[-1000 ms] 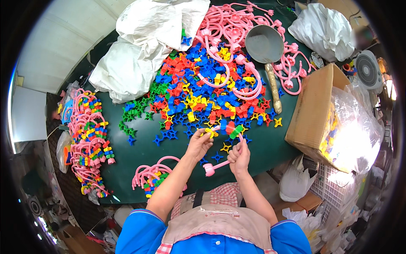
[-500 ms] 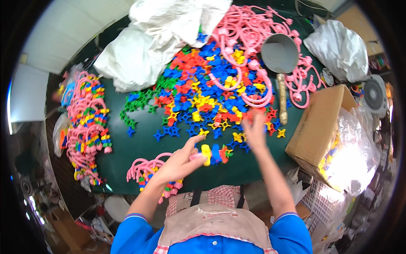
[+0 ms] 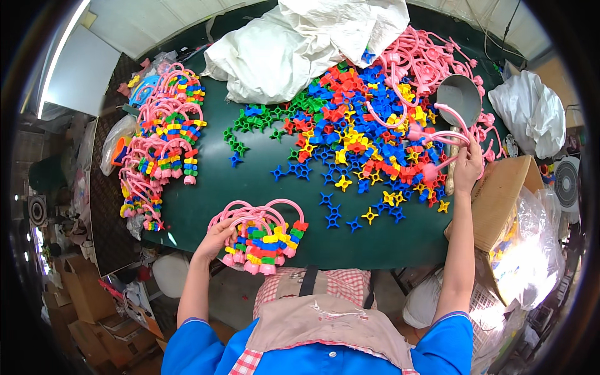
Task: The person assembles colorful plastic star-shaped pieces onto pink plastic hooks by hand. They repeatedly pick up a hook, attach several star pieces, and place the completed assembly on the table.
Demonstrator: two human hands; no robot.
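My left hand [image 3: 220, 239] is closed at the left side of a small bunch of pink loops [image 3: 269, 247] strung with red, yellow, green and blue pieces. The bunch lies at the table's near edge. My right hand [image 3: 469, 165] grips several bare pink curved tubes [image 3: 451, 135] with knobbed ends, over the right side of the pile. Below and left of these tubes spreads a heap of coloured star-shaped plastic pieces [image 3: 356, 134]. Some single stars [image 3: 334, 217] lie scattered toward me.
Finished-looking pink loops [image 3: 165, 140] are stacked at the left. White sacks [image 3: 294, 53] and a heap of pink tubes [image 3: 425, 59] lie at the back. A grey round pan [image 3: 459, 97] sits near a cardboard box [image 3: 503, 200] on the right, on the green table [image 3: 281, 206].
My left hand has moved from the piece with stacked stars to the bunch at the near edge. My right hand has moved right and now holds pink tubes. The view has shifted.
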